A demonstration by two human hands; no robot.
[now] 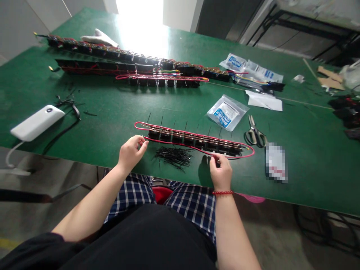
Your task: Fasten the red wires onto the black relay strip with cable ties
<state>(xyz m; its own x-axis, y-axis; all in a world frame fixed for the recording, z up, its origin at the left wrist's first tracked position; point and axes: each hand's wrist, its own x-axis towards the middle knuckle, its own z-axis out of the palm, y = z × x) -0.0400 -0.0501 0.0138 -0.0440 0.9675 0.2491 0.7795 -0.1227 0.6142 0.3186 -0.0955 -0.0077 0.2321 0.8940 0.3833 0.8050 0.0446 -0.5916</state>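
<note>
A long black strip of small modules [176, 137] lies across the table in front of me, with a red wire [251, 152] looped around it. Thin black cable ties [186, 126] stick up along its length. At the strip's near left end, my left hand [132, 150] is closed in a pinch on the red wire. My right hand [221, 170] pinches the same wire along the strip's near edge, toward the right; its fingertips are partly hidden. Between my hands lies a pile of loose black cable ties [174, 157].
Scissors [255, 135] and a clear packet [227, 112] lie to the right, near a blurred-out item [276, 163]. A white device [38, 123] with a cable sits at left. Longer wired strips [118, 55] and a white glove [99, 38] lie farther back on the green table [112, 101].
</note>
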